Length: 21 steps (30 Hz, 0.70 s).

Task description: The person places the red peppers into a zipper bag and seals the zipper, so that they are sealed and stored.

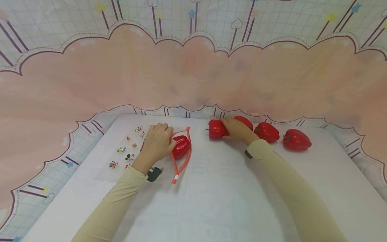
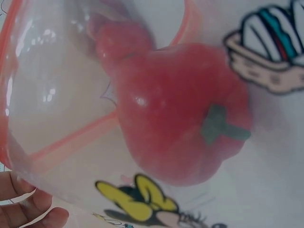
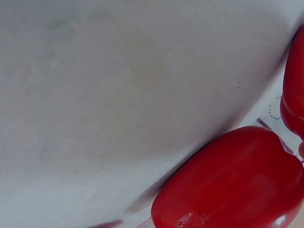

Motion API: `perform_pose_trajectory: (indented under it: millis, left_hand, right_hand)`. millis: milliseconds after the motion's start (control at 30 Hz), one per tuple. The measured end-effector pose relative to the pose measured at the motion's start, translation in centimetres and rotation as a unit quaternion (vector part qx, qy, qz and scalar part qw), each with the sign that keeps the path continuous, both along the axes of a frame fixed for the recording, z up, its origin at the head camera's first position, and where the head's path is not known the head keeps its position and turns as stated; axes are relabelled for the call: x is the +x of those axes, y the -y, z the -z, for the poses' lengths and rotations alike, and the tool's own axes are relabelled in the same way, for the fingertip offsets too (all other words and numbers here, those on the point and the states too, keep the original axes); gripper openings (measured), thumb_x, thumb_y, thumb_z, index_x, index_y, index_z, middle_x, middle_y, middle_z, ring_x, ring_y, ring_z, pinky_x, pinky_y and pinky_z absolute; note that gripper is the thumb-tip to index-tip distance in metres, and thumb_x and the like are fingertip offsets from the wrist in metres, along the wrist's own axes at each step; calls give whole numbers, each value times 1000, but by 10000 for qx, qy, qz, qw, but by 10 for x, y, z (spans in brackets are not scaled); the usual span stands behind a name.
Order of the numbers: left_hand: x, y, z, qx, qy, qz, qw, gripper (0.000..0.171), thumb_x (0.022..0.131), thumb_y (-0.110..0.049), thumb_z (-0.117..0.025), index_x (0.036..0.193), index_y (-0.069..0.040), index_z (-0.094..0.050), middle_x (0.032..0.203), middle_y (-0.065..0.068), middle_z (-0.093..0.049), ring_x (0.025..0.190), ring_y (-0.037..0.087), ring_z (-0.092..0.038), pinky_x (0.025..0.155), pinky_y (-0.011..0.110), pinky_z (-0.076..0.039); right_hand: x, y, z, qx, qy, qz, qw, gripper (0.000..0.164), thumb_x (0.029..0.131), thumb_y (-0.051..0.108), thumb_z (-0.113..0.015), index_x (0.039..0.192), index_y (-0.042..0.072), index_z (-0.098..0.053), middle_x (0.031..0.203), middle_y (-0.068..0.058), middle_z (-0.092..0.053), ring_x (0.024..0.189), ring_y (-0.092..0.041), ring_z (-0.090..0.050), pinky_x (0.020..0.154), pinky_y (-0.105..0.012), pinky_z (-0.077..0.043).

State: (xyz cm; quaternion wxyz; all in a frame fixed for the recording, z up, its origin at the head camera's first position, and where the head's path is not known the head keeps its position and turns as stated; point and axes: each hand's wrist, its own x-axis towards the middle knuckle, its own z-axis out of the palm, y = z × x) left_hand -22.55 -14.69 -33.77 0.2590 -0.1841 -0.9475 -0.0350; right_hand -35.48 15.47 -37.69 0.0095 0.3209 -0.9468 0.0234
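Note:
My left hand (image 1: 157, 143) pinches the upper edge of a clear cartoon-printed zip bag (image 1: 104, 169), its red-trimmed mouth standing open toward the right. Inside the bag lies a red bell pepper (image 1: 180, 148); in the left wrist view this pepper (image 2: 180, 114) shows its green stem through the plastic. At the back of the table, my right hand (image 1: 237, 129) grips another red bell pepper (image 1: 217, 129) by its right end, its stem pointing left. The fingers (image 2: 23, 204) of the left hand show at the lower left of the left wrist view.
Beyond the right hand, a partly hidden red pepper (image 1: 244, 121) and two more, a middle pepper (image 1: 267, 132) and a rightmost pepper (image 1: 297, 140), lie along the back. The white table (image 1: 211, 201) meets a patterned cloth backdrop (image 1: 193, 77).

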Motion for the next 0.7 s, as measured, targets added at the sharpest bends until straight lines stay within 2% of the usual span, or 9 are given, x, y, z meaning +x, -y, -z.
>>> perform_pose_trajectory:
  millis: [300, 533, 700]
  left_hand:
    - [1, 1, -2, 3, -33, 23, 10000, 16, 76, -14, -67, 86, -3, -64, 78, 9, -60, 75, 25, -54, 73, 38, -49]
    - [2, 1, -2, 13, -32, 28, 10000, 16, 76, -14, -66, 87, -2, -64, 78, 10, -60, 76, 25, -54, 74, 39, -49]
    - [2, 2, -2, -19, -57, 30, 10000, 16, 77, -14, -63, 87, -3, -64, 79, 10, -60, 76, 25, -54, 75, 39, -49]
  right_hand:
    - [2, 1, 0, 76, -102, -11, 9999, 81, 72, 25, -80, 138, 3, -38, 129, -15, -54, 123, -33, -49, 97, -46, -47]
    - [1, 3, -2, 342, -282, -71, 9990, 72, 69, 26, -82, 127, 4, -45, 118, -13, -58, 114, -31, -52, 96, -44, -49]
    - [1, 4, -2, 421, -180, 19, 9990, 73, 69, 27, -82, 127, 5, -44, 118, -13, -57, 115, -31, -51, 97, -45, -47]
